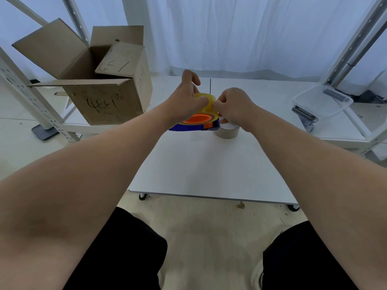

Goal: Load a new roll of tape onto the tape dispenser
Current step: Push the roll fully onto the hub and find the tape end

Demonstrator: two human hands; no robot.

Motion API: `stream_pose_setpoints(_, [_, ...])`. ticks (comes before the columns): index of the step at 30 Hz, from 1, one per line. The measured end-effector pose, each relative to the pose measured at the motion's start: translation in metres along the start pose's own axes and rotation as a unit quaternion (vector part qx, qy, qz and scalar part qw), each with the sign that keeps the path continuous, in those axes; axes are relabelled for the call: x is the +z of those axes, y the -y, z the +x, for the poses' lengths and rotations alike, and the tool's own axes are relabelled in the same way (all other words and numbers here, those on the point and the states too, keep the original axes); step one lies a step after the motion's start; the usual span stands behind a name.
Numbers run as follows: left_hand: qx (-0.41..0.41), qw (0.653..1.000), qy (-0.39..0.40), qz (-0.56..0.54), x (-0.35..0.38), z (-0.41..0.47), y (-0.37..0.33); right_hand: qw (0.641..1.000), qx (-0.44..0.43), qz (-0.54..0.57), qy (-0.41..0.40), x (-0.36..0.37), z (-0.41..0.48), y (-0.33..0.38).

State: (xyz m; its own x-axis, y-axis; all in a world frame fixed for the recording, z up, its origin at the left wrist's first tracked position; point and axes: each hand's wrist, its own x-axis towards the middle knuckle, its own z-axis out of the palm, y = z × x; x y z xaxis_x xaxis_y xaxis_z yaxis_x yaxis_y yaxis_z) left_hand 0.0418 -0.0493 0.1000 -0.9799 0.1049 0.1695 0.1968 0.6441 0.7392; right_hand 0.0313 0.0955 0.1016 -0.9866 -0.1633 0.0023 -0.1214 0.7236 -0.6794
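Left, open cardboard box point(100, 101); contents unseen.

The tape roll point(206, 102) is translucent yellow film, smooth and slightly glossy. Under it the tape dispenser point(195, 126) looks like hard plastic, blue in the body with a shiny orange hub. Beside it an empty core point(226, 132) appears to be matt brown cardboard. The table point(209, 168) has a smooth, matt white top. The box point(100, 86) is rough brown corrugated cardboard, marked with pen. The bin point(323, 102) is clear, glossy plastic. The curtain point(240, 32) is thin white cloth, hanging in folds.
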Motion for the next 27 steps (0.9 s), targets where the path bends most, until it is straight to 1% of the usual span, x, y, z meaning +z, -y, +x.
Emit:
stream_pose_setpoints(4, [-0.003, 1.000, -0.007, -0.005, -0.001, 0.000, -0.001, 1.000, 0.004, 0.023, 0.019, -0.003, -0.003, -0.002])
stream_pose_setpoints(6, [-0.007, 1.000, -0.010, -0.012, -0.001, 0.001, 0.000, 0.997, 0.013, 0.070, 0.018, -0.005, -0.003, -0.002])
stream_pose_setpoints(9, [-0.032, 0.998, -0.022, -0.039, -0.004, 0.001, 0.001, 0.984, 0.042, 0.173, 0.000, -0.010, -0.003, -0.003])
stream_pose_setpoints(11, [-0.043, 0.997, -0.035, -0.049, -0.006, 0.002, 0.001, 0.978, 0.046, 0.202, -0.006, -0.012, -0.004, -0.002])
stream_pose_setpoints(15, [-0.040, 0.997, -0.035, -0.050, -0.006, 0.001, -0.002, 0.990, 0.016, 0.140, -0.022, -0.009, -0.005, 0.000])
stream_pose_setpoints(22, [-0.042, 0.997, -0.035, -0.049, -0.006, 0.000, -0.003, 0.991, 0.012, 0.127, -0.041, -0.007, -0.004, -0.001])
stream_pose_setpoints(27, [-0.041, 0.998, -0.036, -0.033, -0.005, 0.001, -0.002, 0.996, -0.006, 0.067, -0.065, -0.004, -0.002, 0.001])
